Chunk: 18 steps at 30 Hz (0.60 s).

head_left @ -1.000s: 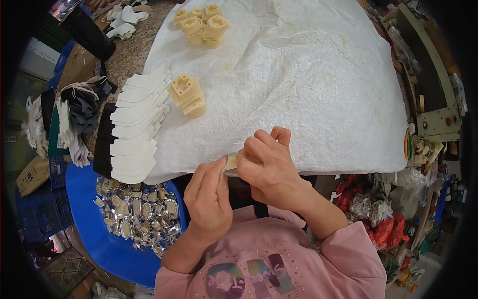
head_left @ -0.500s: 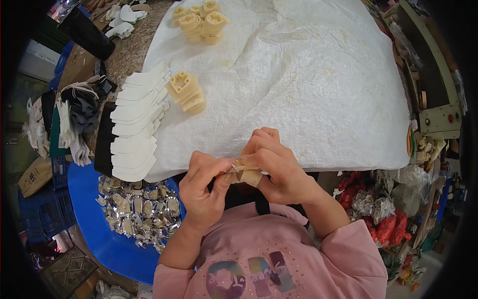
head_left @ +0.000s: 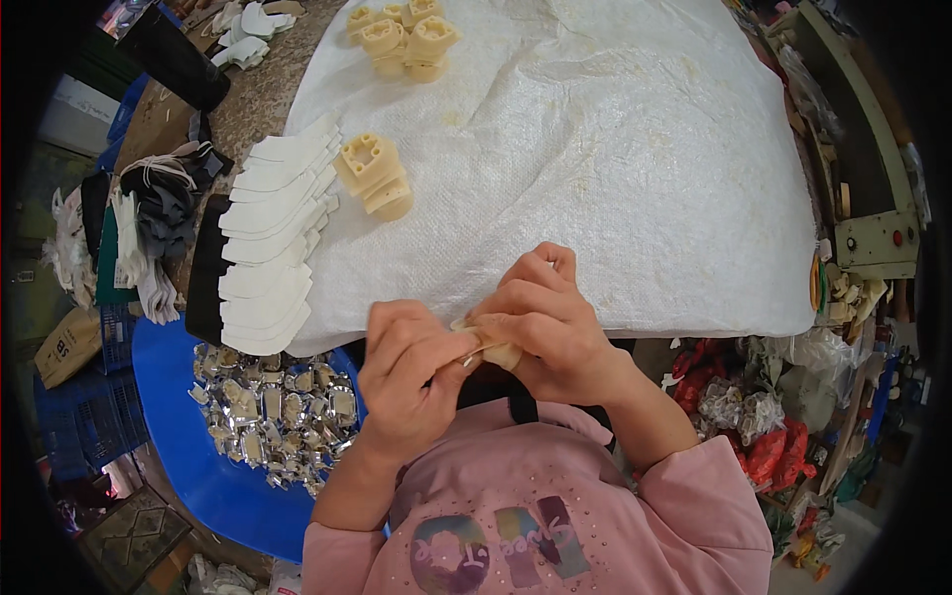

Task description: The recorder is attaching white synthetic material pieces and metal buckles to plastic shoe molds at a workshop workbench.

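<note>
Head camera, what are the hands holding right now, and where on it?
Both hands grip one small cream plastic part: the right hand wraps its upper side, the left hand pinches its left end. Most of it is hidden.

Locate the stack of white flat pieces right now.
In the head view, the stack of white flat pieces lies fanned along the left edge of the white woven sheet, beside the cream plastic parts, above the blue tub.

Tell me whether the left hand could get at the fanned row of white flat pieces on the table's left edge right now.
Probably yes. The row of white flat pieces lies uncovered with nothing between it and the left hand. But both hands are pinching a small cream plastic part, so the left would have to let go first.
</note>
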Each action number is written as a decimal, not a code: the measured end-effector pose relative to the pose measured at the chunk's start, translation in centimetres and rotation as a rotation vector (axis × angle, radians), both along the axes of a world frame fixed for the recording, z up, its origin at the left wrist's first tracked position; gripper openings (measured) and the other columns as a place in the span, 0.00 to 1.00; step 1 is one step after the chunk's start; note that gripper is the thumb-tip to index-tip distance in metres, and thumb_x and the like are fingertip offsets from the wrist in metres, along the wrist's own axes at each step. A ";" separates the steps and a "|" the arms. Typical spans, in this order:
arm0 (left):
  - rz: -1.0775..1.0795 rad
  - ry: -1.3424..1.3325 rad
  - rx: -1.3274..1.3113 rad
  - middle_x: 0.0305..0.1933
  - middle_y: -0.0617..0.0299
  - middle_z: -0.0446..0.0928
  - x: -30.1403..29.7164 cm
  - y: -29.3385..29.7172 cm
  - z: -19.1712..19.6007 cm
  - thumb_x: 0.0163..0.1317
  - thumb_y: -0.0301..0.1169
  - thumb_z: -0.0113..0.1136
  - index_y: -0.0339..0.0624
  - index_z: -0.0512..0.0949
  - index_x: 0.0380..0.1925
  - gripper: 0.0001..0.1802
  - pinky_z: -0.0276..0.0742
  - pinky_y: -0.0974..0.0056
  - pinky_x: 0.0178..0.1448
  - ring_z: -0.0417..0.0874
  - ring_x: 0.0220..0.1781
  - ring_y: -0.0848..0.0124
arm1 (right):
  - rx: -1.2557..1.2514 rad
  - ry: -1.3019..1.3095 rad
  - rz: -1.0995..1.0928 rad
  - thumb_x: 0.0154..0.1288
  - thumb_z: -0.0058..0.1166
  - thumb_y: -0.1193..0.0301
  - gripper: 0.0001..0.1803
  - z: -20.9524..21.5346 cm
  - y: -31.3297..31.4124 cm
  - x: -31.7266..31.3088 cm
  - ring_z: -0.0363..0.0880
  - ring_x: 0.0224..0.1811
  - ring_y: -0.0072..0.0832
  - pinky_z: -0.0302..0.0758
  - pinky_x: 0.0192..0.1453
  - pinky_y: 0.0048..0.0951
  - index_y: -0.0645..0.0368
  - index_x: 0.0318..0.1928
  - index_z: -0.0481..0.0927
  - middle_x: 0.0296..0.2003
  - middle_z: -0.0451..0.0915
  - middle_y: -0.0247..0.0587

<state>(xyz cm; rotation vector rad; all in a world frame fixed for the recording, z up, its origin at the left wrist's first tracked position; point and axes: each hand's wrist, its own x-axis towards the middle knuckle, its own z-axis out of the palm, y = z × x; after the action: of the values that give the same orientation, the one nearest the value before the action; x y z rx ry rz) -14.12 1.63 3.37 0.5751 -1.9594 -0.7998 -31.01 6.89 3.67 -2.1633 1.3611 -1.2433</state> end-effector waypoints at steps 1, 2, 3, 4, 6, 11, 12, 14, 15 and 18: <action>0.026 0.004 -0.109 0.26 0.62 0.71 0.2 -0.2 0.0 0.48 0.21 0.67 0.39 0.78 0.28 0.07 0.66 0.66 0.31 0.71 0.29 0.64 | 0.002 0.001 0.002 0.44 0.61 0.78 0.15 0.1 0.0 0.1 0.69 0.42 0.32 0.57 0.50 0.41 0.53 0.36 0.76 0.37 0.75 0.32; 0.029 0.005 -0.106 0.26 0.62 0.71 0.6 -0.5 -0.1 0.48 0.21 0.67 0.39 0.78 0.28 0.07 0.66 0.66 0.31 0.71 0.29 0.64 | -0.018 0.005 -0.019 0.47 0.62 0.74 0.15 0.1 0.0 0.3 0.70 0.42 0.33 0.59 0.50 0.40 0.54 0.38 0.76 0.39 0.77 0.33; 0.072 -0.024 -0.132 0.27 0.62 0.71 1.1 -1.0 -0.4 0.45 0.19 0.67 0.40 0.78 0.28 0.10 0.67 0.66 0.31 0.71 0.30 0.64 | -0.041 0.007 -0.034 0.50 0.64 0.71 0.16 0.2 -0.2 0.4 0.72 0.41 0.34 0.60 0.51 0.39 0.55 0.41 0.76 0.41 0.79 0.35; 0.116 -0.054 -0.158 0.27 0.62 0.71 1.5 -1.3 -0.8 0.42 0.17 0.66 0.41 0.79 0.29 0.13 0.68 0.66 0.32 0.72 0.31 0.64 | -0.042 0.007 -0.027 0.50 0.64 0.71 0.16 0.6 -0.3 0.5 0.72 0.41 0.34 0.60 0.51 0.39 0.55 0.41 0.76 0.41 0.79 0.35; 0.168 0.021 -0.056 0.26 0.63 0.69 1.9 -1.4 -1.3 0.38 0.13 0.63 0.42 0.79 0.29 0.16 0.67 0.66 0.32 0.71 0.32 0.64 | -0.030 -0.085 -0.117 0.50 0.62 0.74 0.15 1.8 0.0 0.6 0.71 0.43 0.37 0.65 0.49 0.38 0.56 0.40 0.77 0.44 0.78 0.36; 0.116 0.219 -0.052 0.28 0.62 0.65 1.2 -0.6 -0.7 0.38 0.11 0.61 0.43 0.79 0.31 0.18 0.67 0.66 0.32 0.67 0.31 0.66 | 0.443 -0.667 -0.087 0.62 0.57 0.71 0.12 -1.1 2.6 1.8 0.75 0.38 0.27 0.72 0.41 0.27 0.59 0.44 0.75 0.41 0.79 0.40; 0.096 0.281 -0.038 0.29 0.61 0.65 0.8 -0.3 -0.6 0.39 0.11 0.61 0.43 0.79 0.31 0.18 0.67 0.65 0.33 0.67 0.31 0.66 | 0.644 -1.030 -0.128 0.65 0.55 0.70 0.12 -1.4 3.1 2.2 0.76 0.39 0.23 0.73 0.39 0.23 0.60 0.46 0.73 0.41 0.79 0.40; 0.058 0.307 0.010 0.34 0.57 0.69 0.4 0.7 -0.4 0.39 0.11 0.60 0.42 0.77 0.31 0.18 0.71 0.62 0.37 0.72 0.35 0.62 | 0.616 -1.105 -0.101 0.70 0.49 0.67 0.13 -1.7 3.2 2.5 0.75 0.43 0.17 0.74 0.43 0.23 0.62 0.49 0.71 0.41 0.79 0.37; -0.003 0.335 0.072 0.35 0.55 0.71 0.0 1.0 -0.5 0.40 0.10 0.59 0.41 0.77 0.32 0.18 0.74 0.60 0.39 0.75 0.37 0.60 | 0.597 -1.228 -0.121 0.70 0.48 0.66 0.14 -1.3 3.2 2.8 0.75 0.43 0.17 0.73 0.44 0.23 0.63 0.49 0.71 0.41 0.78 0.37; -0.151 0.307 0.159 0.40 0.50 0.75 0.6 1.2 -0.8 0.41 0.08 0.56 0.37 0.74 0.31 0.17 0.78 0.57 0.43 0.80 0.42 0.54 | 0.562 -1.354 -0.149 0.71 0.46 0.66 0.14 -0.8 3.2 3.3 0.75 0.42 0.18 0.72 0.44 0.22 0.64 0.49 0.71 0.41 0.78 0.37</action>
<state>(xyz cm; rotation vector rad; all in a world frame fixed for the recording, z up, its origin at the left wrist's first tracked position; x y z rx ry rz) -13.52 2.85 2.55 0.3729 -1.6798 -1.0794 -27.68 10.05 2.89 -0.5172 0.9889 -1.5838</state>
